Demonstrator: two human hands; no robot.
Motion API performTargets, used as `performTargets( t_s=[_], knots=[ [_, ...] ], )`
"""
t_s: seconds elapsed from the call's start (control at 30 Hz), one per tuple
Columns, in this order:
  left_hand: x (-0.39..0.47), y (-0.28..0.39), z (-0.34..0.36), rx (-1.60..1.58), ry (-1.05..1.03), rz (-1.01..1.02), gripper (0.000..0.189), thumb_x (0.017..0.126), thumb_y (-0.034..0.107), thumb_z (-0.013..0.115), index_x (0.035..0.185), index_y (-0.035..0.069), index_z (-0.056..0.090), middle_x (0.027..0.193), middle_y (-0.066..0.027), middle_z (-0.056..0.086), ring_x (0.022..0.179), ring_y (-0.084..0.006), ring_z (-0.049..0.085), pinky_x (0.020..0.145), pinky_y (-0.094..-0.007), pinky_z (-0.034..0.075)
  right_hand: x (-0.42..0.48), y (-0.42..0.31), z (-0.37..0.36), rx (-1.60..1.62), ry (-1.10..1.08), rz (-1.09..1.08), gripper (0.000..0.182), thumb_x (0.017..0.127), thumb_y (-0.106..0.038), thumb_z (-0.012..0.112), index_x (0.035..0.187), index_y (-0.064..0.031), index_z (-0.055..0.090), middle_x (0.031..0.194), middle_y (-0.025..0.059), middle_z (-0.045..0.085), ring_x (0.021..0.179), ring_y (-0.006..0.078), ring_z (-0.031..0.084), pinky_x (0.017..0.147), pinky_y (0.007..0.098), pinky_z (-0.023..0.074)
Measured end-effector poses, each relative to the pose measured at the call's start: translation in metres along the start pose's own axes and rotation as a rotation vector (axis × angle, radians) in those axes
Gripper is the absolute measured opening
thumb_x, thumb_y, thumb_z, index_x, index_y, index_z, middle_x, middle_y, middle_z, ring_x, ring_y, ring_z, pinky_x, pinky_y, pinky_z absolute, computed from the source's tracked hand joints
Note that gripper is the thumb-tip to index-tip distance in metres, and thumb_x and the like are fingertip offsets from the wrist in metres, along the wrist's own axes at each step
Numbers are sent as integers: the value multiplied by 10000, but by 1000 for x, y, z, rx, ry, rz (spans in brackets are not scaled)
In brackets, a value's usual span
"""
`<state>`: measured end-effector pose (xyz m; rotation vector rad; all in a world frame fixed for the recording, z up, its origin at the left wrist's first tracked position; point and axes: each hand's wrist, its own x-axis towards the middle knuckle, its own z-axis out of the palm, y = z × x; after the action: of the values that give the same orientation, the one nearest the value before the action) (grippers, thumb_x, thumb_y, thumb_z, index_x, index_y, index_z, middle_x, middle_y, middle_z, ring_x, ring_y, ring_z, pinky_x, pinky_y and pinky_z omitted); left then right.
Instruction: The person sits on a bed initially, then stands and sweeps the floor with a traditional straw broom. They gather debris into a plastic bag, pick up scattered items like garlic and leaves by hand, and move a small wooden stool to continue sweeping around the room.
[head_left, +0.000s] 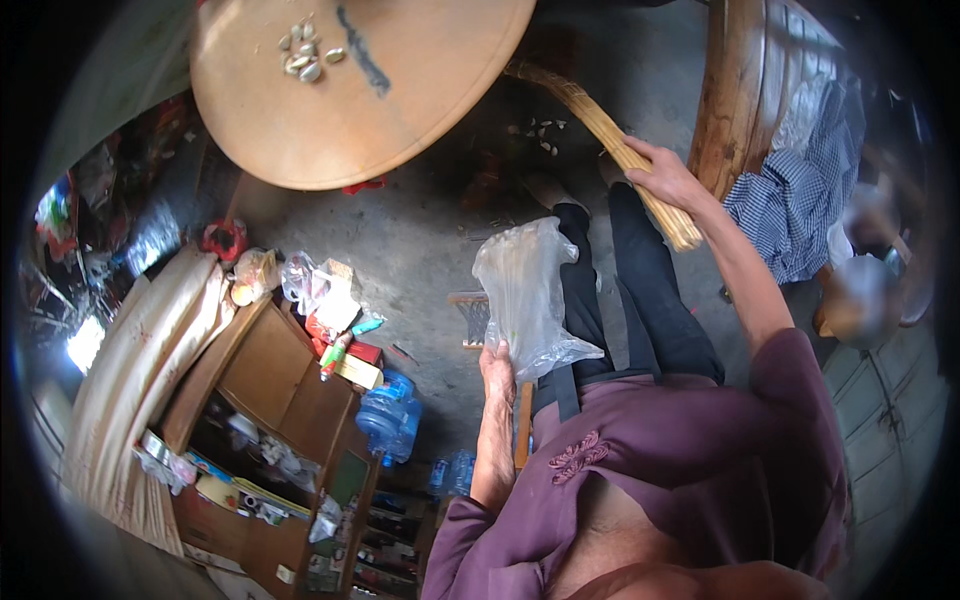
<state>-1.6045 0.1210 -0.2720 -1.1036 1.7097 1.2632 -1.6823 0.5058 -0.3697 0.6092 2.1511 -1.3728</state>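
My right hand (666, 175) is closed around a bundle of thin yellow straw-like stalks (600, 124), which slants from the round table's side down over my right leg. In my left hand (498, 363) is the lower edge of a clear plastic bag (525, 300), held over my left thigh; what it contains is hard to make out. A round wooden-toned tabletop (420, 112) stands ahead at the upper left, bearing a small pile of pale shell-like pieces (301, 57) and a dark streak.
A wooden cabinet (266, 375) with packets on top stands at the left, beside a blue water jug (390, 416). Checked cloth (787, 187) hangs at the right by a wooden post (727, 90). Pale bits (549, 135) lie on the concrete floor.
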Motion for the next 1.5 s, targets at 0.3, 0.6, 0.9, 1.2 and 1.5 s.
performTargets(
  t_s=[0.3, 0.6, 0.9, 1.2, 1.5],
  knots=[
    [-35, -67, -11, -339, 137, -69, 299, 875, 61, 398, 1165, -2, 425, 1063, -112, 532, 933, -204, 525, 806, -334, 427, -76, 14, 3, -376, -302, 131, 576, 702, -203, 522, 1246, -80, 377, 920, 267, 560, 862, 365, 558, 803, 386, 423],
    [-93, -86, 37, -510, 147, 24, 310, 866, 108, 451, 1154, -7, 432, 1049, -115, 542, 918, -200, 536, 800, -321, 430, -3, -38, 28, -213, -330, -168, 589, 666, -220, 558, 1217, -62, 421, 971, 236, 565, 906, 312, 560, 813, 338, 418],
    [-152, -97, 58, -633, 188, -63, 322, 865, 151, 471, 1148, 2, 435, 1043, -98, 539, 921, -196, 527, 792, -336, 428, -22, -2, 91, -673, -621, -103, 568, 689, -187, 483, 1240, -106, 370, 892, 250, 568, 890, 367, 545, 759, 433, 425],
    [-132, -115, 34, -663, 153, 29, 360, 835, 178, 516, 1147, 12, 444, 1004, -114, 553, 773, -196, 567, 603, -314, 475, -68, -33, -45, -350, -506, -14, 626, 683, -176, 559, 1261, -46, 357, 1131, 200, 499, 1053, 267, 484, 896, 311, 370],
    [-96, -152, -9, -544, -5, 21, 354, 853, 133, 461, 1168, -22, 418, 1083, -134, 527, 949, -220, 535, 820, -336, 428, -30, 68, 105, -468, 18, -339, 717, 648, -263, 607, 1283, -93, 320, 1054, 234, 533, 935, 307, 558, 808, 356, 448]
  ],
)
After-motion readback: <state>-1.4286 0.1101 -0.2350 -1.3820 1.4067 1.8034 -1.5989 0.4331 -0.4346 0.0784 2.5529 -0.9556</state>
